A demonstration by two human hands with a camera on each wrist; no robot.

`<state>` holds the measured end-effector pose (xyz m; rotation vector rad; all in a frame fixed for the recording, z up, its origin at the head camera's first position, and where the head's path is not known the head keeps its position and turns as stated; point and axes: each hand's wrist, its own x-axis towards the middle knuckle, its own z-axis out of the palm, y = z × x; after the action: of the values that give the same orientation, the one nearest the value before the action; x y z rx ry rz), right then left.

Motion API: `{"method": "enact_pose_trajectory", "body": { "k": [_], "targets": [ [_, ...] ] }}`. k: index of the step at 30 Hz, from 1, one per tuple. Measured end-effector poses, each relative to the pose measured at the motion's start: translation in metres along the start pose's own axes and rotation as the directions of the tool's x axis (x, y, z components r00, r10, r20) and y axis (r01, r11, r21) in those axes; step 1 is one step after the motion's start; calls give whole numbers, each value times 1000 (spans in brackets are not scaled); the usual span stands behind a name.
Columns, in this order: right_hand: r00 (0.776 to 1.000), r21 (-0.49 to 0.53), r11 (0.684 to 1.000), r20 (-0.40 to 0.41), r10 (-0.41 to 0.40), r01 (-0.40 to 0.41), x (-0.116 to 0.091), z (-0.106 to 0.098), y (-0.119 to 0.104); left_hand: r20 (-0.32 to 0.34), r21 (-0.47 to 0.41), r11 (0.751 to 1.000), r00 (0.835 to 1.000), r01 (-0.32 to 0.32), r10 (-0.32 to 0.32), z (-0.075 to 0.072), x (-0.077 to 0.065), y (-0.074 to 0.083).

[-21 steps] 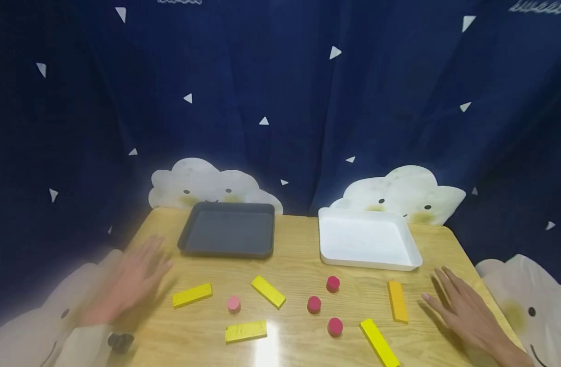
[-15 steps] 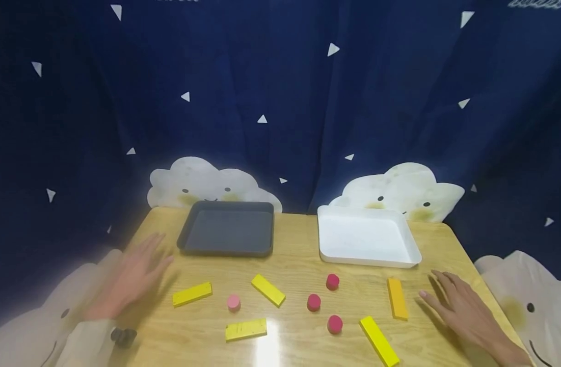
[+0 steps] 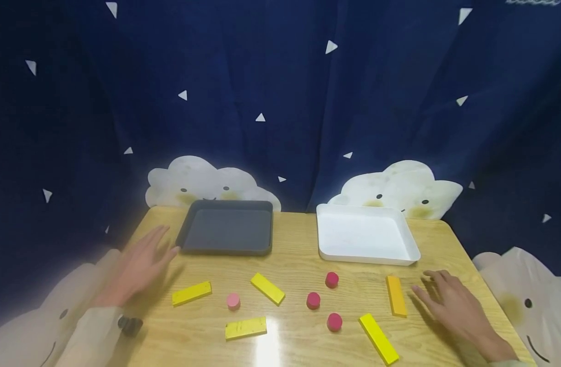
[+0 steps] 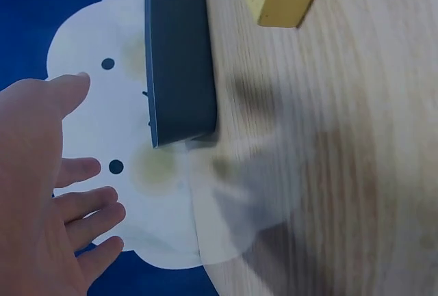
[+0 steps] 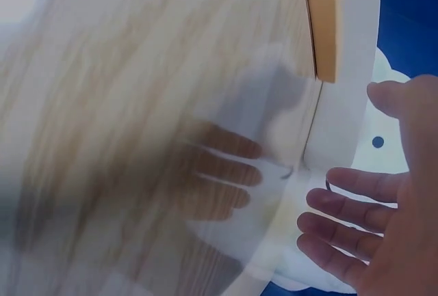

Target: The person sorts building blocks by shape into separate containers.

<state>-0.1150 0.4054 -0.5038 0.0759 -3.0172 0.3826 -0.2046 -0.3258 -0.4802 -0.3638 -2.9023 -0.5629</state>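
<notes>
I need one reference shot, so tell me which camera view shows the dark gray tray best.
The head view: the dark gray tray appears whole there, inside and rim included. The left wrist view catches only part of its outside, cut off by the top edge. The right wrist view doesn't show it.

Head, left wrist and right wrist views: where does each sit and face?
Head: on the head, facing forward and down at the table, dark tray and white tray; left hand and right hand show.
Left wrist: on that wrist, facing the table and dark tray; left hand shows.
Right wrist: on that wrist, facing the table and orange block; right hand shows.
Head and right wrist share the orange block.
</notes>
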Motion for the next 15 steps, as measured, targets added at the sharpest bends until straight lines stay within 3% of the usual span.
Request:
{"method": "enact_pose_trajectory", "body": {
  "k": [10,15],
  "targets": [
    [1000,4,1000,-18,-4,4,4,7,-17,41,-112,992,998,60,-56,10,15,2],
    [1000,-4,1000,-7,16,-16,7,11,-26,63,-105,992,996,65,-58,18,23,2]
  ]
}}
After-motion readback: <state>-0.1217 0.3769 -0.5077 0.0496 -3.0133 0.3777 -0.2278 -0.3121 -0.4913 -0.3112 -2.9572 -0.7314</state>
